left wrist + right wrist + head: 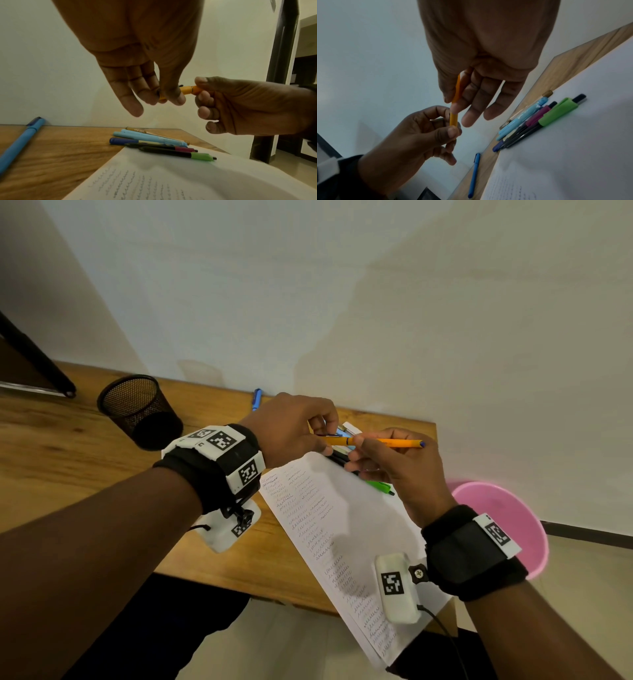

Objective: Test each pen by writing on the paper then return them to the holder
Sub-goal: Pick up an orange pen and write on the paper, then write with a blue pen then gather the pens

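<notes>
Wooden table below: left hand and right hand both pinch the light, stiff orange pen, best held mid-barrel.

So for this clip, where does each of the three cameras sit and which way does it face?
Head: worn on the head, facing forward and down at the wooden table, black mesh holder and lined paper sheet; both forearms show.
Left wrist: looks along the left hand to its grip on the orange pen; the right hand enters.
Right wrist: looks along the right hand toward the left hand's pinch.
Shared: all show the orange pen held by both hands; both wrist views show the loose pens.
</notes>
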The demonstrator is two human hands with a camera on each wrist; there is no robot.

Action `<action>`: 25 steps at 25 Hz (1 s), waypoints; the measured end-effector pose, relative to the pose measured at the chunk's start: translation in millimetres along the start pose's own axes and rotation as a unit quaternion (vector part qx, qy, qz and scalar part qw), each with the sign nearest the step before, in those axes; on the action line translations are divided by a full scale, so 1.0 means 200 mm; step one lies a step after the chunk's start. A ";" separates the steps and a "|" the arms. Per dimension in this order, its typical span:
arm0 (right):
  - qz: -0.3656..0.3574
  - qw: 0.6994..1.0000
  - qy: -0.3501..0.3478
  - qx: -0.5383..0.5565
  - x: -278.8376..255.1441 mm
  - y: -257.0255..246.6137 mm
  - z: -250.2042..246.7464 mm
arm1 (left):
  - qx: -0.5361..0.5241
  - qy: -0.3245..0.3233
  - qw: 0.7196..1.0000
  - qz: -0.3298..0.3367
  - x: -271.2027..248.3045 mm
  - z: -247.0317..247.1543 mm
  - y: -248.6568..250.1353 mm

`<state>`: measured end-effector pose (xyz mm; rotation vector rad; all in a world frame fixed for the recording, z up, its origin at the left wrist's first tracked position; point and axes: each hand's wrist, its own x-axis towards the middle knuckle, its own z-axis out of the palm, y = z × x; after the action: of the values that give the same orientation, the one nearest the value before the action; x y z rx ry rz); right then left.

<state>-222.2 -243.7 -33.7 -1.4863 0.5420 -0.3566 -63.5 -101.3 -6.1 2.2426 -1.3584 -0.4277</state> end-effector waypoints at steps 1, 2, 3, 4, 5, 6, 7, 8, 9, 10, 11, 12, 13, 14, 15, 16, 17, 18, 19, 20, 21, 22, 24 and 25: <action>0.010 1.000 0.002 -0.003 0.00 0.01 0.01 | 0.005 -0.005 1.000 -0.001 0.00 0.01 0.01; 0.019 1.000 0.003 -0.008 0.00 0.02 0.03 | 0.010 -0.009 1.000 -0.003 0.00 0.01 0.01; 0.028 1.000 0.004 -0.010 0.01 0.02 0.04 | 0.014 -0.009 1.000 -0.005 0.00 0.01 0.01; 0.036 0.999 0.008 -0.003 0.01 0.02 0.04 | 0.017 -0.007 1.000 -0.006 0.01 0.01 0.01; 0.041 0.999 0.015 0.012 0.02 0.02 0.04 | 0.021 -0.005 1.000 -0.008 0.01 0.01 0.00; 0.043 0.998 0.025 0.030 0.02 0.02 0.02 | 0.031 -0.003 0.999 -0.015 0.02 0.00 -0.02; 0.037 0.998 0.032 0.034 0.03 0.01 0.00 | 0.046 0.002 0.999 -0.026 0.02 -0.01 -0.04; 0.021 0.999 0.036 0.015 0.03 0.02 -0.02 | 0.063 0.011 0.997 -0.041 0.01 -0.02 -0.07; -0.005 0.999 0.038 -0.038 0.03 0.03 -0.04 | 0.079 0.024 0.995 -0.061 0.01 -0.04 -0.11; -0.036 0.991 0.040 -0.123 0.03 0.05 -0.07 | 0.090 0.038 0.991 -0.088 0.00 -0.05 -0.15; -0.061 0.972 0.039 -0.225 0.02 0.07 -0.08 | 0.096 0.051 0.987 -0.119 0.00 -0.07 -0.20; -0.072 0.943 0.035 -0.323 0.01 0.09 -0.09 | 0.100 0.061 0.981 -0.152 -0.01 -0.08 -0.25; -0.073 0.915 0.026 -0.397 0.00 0.10 -0.10 | 0.104 0.067 0.975 -0.187 -0.01 -0.08 -0.30; -0.067 0.896 0.013 -0.440 -0.01 0.10 -0.10 | 0.113 0.064 0.966 -0.222 -0.02 -0.08 -0.33; -0.059 0.884 0.000 -0.463 -0.02 0.11 -0.10 | 0.126 0.053 0.957 -0.256 -0.02 -0.08 -0.36; -0.052 0.877 -0.011 -0.477 -0.02 0.12 -0.09 | 0.145 0.035 0.947 -0.284 -0.02 -0.06 -0.38; -0.047 0.873 -0.018 -0.486 -0.02 0.13 -0.09 | 0.162 0.016 0.938 -0.306 -0.02 -0.05 -0.39; -0.043 0.868 -0.022 -0.494 -0.01 0.14 -0.08 | 0.173 0.002 0.931 -0.321 -0.01 -0.03 -0.39; -0.040 0.865 -0.023 -0.500 -0.01 0.15 -0.08 | 0.178 -0.007 0.926 -0.333 -0.01 -0.01 -0.40; -0.036 0.863 -0.024 -0.503 -0.01 0.15 -0.07 | 0.180 -0.015 0.921 -0.344 0.00 0.00 -0.41; -0.032 0.862 -0.024 -0.506 0.00 0.16 -0.07 | 0.181 -0.021 0.917 -0.356 0.00 0.02 -0.43; -0.029 0.860 -0.022 -0.508 0.01 0.17 -0.07 | 0.183 -0.027 0.913 -0.364 0.01 0.03 -0.43; -0.026 0.858 -0.017 -0.513 0.02 0.17 -0.07 | 0.190 -0.027 0.907 -0.376 0.01 0.04 -0.44; -0.025 0.857 -0.016 -0.514 0.02 0.17 -0.07 | 0.192 -0.025 0.904 -0.380 0.01 0.04 -0.44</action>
<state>-229.8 -254.8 -67.2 -2.5400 0.7129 -0.0520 -1.1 -69.6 -61.2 3.0766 -0.5485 -0.5001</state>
